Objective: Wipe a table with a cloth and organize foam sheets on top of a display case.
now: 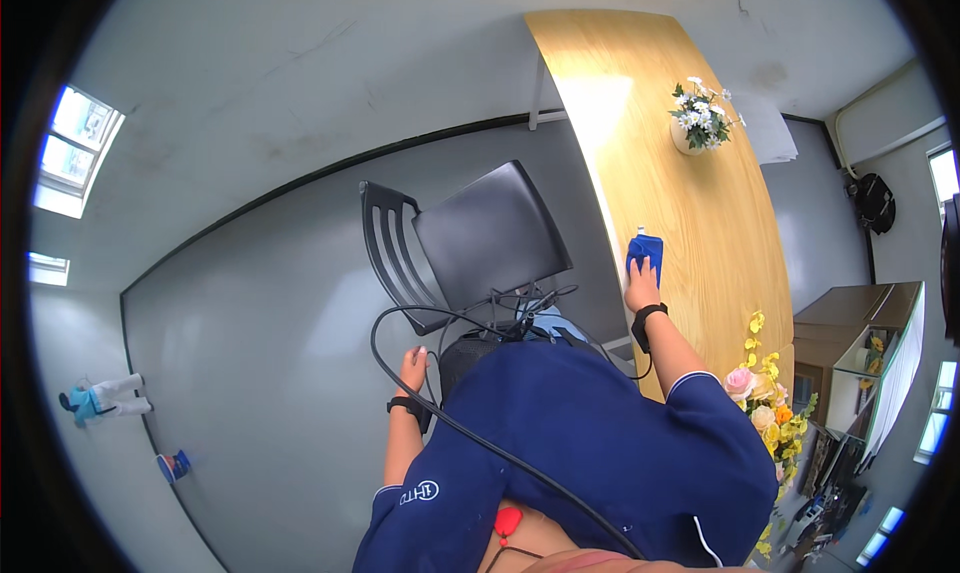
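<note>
Upon the counter [695, 208], my right grip [641, 288], I cannot tell if clamped, touches blue cloth [650, 247], probably soft, light, best gathered centrally.

A light wooden table [722, 218] bears a pot of white flowers [701, 119] — a blue cloth [649, 247] lies to the pot's near side, a pink-and-yellow bouquet [768, 405] showing farther from it.

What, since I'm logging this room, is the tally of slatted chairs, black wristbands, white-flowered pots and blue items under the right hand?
Slatted chair: 1
Black wristbands: 2
White-flowered pot: 1
Blue item under the right hand: 1
Total: 5
</note>
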A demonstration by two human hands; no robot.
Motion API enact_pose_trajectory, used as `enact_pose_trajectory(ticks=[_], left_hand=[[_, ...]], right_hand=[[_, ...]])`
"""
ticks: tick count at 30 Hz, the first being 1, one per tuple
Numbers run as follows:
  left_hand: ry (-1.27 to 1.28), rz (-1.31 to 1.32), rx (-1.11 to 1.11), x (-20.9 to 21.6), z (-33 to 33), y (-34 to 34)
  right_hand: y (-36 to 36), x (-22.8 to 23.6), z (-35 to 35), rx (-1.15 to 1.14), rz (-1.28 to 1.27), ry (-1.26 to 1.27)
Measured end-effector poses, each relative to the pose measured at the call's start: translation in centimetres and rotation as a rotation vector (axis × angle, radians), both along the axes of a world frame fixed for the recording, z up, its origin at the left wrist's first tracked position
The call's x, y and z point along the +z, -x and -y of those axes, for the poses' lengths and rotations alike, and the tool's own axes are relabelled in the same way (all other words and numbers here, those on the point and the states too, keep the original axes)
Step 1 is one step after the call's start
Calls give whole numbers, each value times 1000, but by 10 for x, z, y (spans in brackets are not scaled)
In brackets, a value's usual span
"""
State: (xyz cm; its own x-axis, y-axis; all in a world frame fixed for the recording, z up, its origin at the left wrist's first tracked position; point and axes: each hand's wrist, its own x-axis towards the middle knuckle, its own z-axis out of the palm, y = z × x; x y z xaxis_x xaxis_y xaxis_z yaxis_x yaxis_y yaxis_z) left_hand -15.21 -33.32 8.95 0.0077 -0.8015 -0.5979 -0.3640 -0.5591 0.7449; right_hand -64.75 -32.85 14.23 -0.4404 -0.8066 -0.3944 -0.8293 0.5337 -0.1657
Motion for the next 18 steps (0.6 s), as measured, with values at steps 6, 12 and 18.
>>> enact_pose_trajectory(ticks=[6, 12, 18], left_hand=[[20, 22, 140, -45, -48, -34], [-76, 22, 247, -63, -93, -58], [-191, 57, 307, -63, -143, -69]], right_hand=[[-4, -4, -21, 33, -39, 15], [-4, -6, -22, -13, -24, 51], [-3, -6, -20, -10, -42, 71]])
